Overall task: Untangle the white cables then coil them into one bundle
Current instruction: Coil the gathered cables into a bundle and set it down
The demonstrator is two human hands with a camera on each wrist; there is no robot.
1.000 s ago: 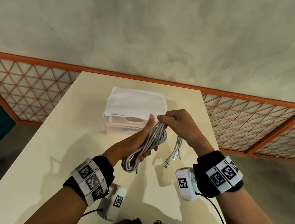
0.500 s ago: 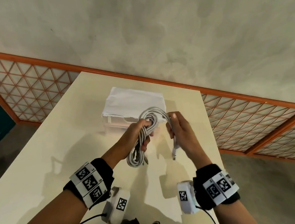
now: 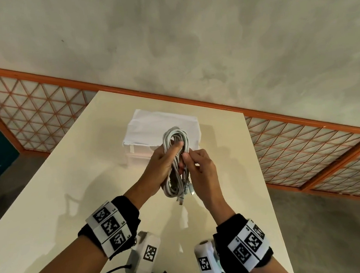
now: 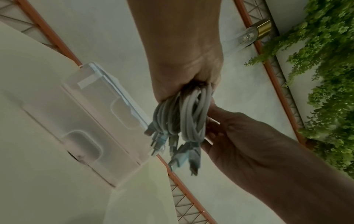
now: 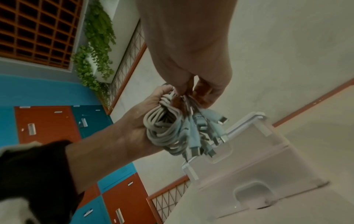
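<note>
Although nothing lies loose on it, the cream table (image 3: pixel 46 196) is the largest item listed; it stands against an orange-framed lattice partition (image 3: pixel 36 103).

Item: translucent plastic box (image 3: pixel 140 149), topped with white sheets, at the table's far end, just behind the hands.

Item: left hand (image 3: pixel 160 167), held above the table. Fingers and thumb curled round the middle of the bundle, thumb laid across its front.

Item: right hand (image 3: pixel 203 169), just beside the left. Thumb and fingertips pinch strands at the bundle's right side; exactly which strand, cannot tell.

Item: white cables (image 3: pixel 177 159), gathered in one elongated coil held upright in the air, the upper loop rising above the left thumb, the lower loops hanging below the palm.

Item: connector plugs (image 5: pixel 203 136), several, dangling free in a cluster at the coil's lower end.

Progress, as judged: untangling appears finished and the coiling nearly so, with all strands in a single hank. Remaining: the loose plug ends are not yet tucked or wrapped, and the bundle has not been set down.
</note>
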